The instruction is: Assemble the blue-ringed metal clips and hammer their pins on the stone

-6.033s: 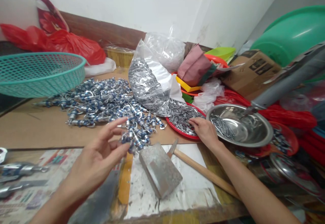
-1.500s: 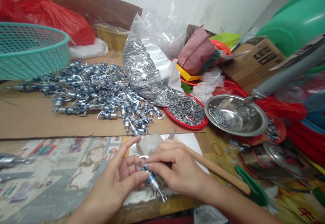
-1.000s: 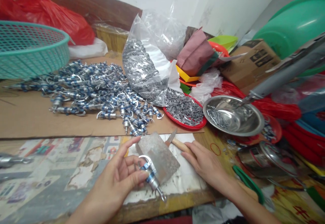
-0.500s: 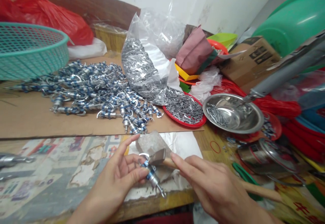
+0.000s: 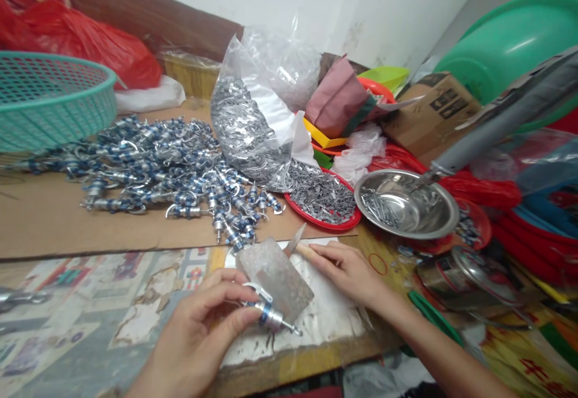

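Observation:
My left hand (image 5: 203, 320) pinches a silver and blue metal fitting (image 5: 271, 315) with a curved lever, between thumb and fingers. The fitting lies slanted at the near edge of a grey metal block (image 5: 275, 277), its thin tip pointing right. Whether it rests on the block I cannot tell. My right hand (image 5: 352, 268) closes over the wooden handle of a hammer (image 5: 295, 240) lying just right of the block, near its head. The rest of the handle is hidden under the hand. Both block and hammer are on a white sheet (image 5: 338, 320) at the table edge.
Many similar fittings (image 5: 153, 163) are heaped on cardboard (image 5: 67, 229). Small metal strips fill a red plate (image 5: 345, 226) and a clear bag (image 5: 248, 127). A steel bowl (image 5: 428, 223) with pins, a grey lever arm (image 5: 497, 121) and a turquoise basket (image 5: 54, 115) stand around.
My right hand took up the hammer, brought its head over the fitting, then moved it back beside the block. My left hand has turned the fitting flatter. Earlier, my right hand was at the red plate.

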Demonstrator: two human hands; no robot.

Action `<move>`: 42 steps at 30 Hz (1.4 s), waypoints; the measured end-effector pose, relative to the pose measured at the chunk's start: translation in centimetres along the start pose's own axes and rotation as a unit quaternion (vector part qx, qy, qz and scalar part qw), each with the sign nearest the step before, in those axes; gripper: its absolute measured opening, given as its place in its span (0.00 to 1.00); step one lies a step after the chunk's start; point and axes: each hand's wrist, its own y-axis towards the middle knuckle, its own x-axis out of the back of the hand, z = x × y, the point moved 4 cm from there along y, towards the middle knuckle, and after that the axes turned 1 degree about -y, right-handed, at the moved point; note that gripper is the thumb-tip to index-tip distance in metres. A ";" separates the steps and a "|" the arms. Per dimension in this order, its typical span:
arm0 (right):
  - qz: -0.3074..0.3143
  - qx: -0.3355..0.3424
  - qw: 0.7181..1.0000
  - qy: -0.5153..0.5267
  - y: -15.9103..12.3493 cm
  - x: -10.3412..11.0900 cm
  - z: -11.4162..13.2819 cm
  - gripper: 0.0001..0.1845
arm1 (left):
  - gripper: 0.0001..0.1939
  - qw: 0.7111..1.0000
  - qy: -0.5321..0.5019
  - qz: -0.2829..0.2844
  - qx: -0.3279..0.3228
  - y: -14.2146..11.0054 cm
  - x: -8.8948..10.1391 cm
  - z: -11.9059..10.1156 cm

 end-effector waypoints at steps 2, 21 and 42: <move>-0.040 -0.036 0.998 -0.033 1.9 0.7 -1.2 0.14 | 0.06 0.996 0.062 -0.034 -0.056 -0.1 0.3 -0.5; -0.135 -0.035 0.954 0.264 2.3 2.1 3.8 0.15 | 0.06 0.997 0.046 -0.037 -0.058 -0.3 0.3 -0.7; -0.198 0.283 0.921 0.177 -4.5 1.1 10.8 0.10 | 0.03 0.996 -0.058 -0.053 -0.050 -1.4 0.4 -1.4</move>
